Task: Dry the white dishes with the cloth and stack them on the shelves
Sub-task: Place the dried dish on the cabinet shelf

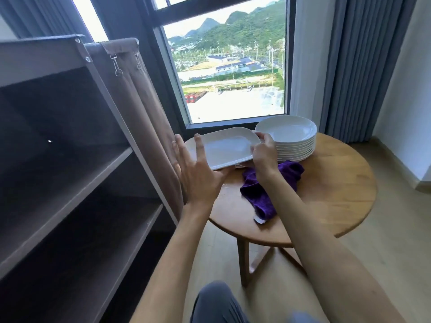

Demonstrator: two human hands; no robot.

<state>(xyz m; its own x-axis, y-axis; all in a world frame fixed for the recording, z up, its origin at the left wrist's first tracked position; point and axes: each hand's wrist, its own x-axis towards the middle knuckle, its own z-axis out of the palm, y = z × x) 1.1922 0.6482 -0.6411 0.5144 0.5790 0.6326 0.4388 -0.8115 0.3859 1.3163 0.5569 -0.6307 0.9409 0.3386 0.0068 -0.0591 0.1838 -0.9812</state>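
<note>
A white rectangular dish is tilted above the left side of the round wooden table. My right hand grips its right edge. My left hand is spread with straight fingers against the dish's left and near edge. A stack of several white round plates stands at the back of the table. A purple cloth lies crumpled on the table under my right forearm. Something white lies beneath the held dish, mostly hidden.
A dark fabric-covered shelf unit with bare shelves stands at the left, its brown curtain pulled to the right side. A big window is behind the table, grey drapes at the right. My knee shows at the bottom.
</note>
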